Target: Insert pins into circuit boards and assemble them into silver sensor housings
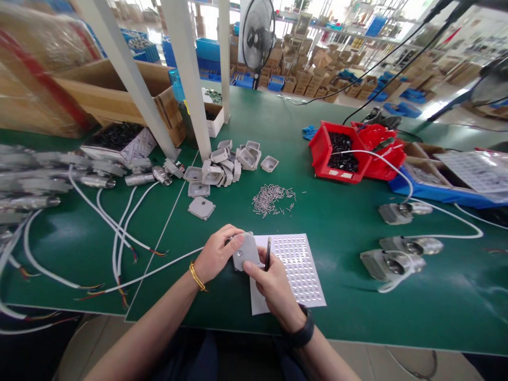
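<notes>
Both hands grip a grey housing cover with rounded corners and a small round spot on its face. My left hand closes on its left edge, thumb on top. My right hand pinches its lower right corner and also holds a slim dark pen-like tool, upright between the fingers. Under the right hand lies a white sheet with rows of small clear round dots. Beyond the hands, another grey cover lies flat, near a pile of small screws.
Grey covers are heaped behind. Metal valve assemblies with white cables crowd the left; several more lie at right. A red bin holds black parts, beside a blue tray. White posts rise from the table.
</notes>
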Demonstrator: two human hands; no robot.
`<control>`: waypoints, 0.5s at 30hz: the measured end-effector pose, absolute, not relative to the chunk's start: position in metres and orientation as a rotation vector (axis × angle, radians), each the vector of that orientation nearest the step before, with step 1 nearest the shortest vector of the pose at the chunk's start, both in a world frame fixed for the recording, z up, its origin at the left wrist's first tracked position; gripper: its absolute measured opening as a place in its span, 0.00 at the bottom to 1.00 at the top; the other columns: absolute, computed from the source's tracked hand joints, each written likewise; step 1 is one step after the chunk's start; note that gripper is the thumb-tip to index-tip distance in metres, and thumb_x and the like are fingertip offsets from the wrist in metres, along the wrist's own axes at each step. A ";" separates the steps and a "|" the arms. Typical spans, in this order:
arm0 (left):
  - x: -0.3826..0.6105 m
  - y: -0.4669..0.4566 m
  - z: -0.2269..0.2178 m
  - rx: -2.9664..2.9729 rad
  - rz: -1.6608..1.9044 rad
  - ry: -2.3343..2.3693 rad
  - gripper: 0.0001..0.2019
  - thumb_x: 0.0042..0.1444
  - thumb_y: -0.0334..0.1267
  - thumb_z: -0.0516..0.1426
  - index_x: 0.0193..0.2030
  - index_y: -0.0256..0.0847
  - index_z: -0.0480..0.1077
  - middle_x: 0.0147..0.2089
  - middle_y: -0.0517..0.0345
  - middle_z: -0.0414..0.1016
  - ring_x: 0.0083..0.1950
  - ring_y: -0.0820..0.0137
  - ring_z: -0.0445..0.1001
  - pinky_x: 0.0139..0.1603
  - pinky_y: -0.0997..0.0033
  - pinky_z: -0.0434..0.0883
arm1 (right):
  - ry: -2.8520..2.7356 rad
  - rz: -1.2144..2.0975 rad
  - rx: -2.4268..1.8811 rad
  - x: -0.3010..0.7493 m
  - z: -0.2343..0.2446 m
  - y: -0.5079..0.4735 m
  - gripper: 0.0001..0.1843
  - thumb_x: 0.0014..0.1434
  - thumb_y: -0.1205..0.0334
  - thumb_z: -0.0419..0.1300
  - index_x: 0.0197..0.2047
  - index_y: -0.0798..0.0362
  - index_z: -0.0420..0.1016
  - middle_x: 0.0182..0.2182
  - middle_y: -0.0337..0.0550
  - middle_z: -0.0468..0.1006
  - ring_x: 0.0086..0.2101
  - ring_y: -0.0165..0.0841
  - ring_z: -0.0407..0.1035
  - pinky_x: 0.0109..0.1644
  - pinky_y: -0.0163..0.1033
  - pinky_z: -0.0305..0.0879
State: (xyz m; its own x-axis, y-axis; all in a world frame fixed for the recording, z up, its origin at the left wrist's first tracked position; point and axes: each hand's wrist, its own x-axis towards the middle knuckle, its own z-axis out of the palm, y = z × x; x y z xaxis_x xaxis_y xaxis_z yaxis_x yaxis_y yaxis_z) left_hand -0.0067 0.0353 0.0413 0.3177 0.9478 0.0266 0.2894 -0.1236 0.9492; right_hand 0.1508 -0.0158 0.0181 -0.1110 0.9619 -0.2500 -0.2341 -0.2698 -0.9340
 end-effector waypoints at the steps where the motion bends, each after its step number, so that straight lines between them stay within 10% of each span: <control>1: -0.006 0.034 0.041 1.617 0.878 1.150 0.19 0.63 0.49 0.48 0.43 0.36 0.73 0.40 0.52 0.71 0.41 0.65 0.70 0.42 0.70 0.66 | -0.961 1.556 -1.157 0.151 0.016 -0.015 0.24 0.48 0.52 0.71 0.45 0.54 0.74 0.38 0.45 0.76 0.36 0.37 0.70 0.40 0.38 0.68; 6: 0.000 0.031 0.039 1.581 0.938 1.198 0.20 0.63 0.49 0.47 0.41 0.36 0.73 0.39 0.52 0.72 0.41 0.65 0.71 0.42 0.69 0.67 | -0.917 1.560 -1.148 0.151 0.019 -0.014 0.24 0.47 0.52 0.71 0.44 0.55 0.74 0.35 0.44 0.75 0.28 0.31 0.68 0.29 0.33 0.66; 11: 0.002 0.028 0.037 1.556 0.939 1.226 0.21 0.62 0.51 0.48 0.40 0.35 0.72 0.38 0.51 0.72 0.40 0.64 0.71 0.39 0.69 0.68 | -0.729 1.740 -1.139 0.148 0.029 -0.017 0.31 0.44 0.50 0.72 0.48 0.54 0.69 0.25 0.35 0.69 0.13 0.18 0.46 0.12 0.26 0.40; 15: -0.006 0.034 0.040 1.557 0.848 1.126 0.19 0.62 0.50 0.49 0.44 0.36 0.71 0.42 0.52 0.72 0.43 0.64 0.71 0.43 0.69 0.68 | -0.710 1.703 -1.124 0.143 0.030 -0.019 0.29 0.43 0.52 0.72 0.45 0.54 0.69 0.27 0.37 0.70 0.15 0.20 0.52 0.13 0.25 0.45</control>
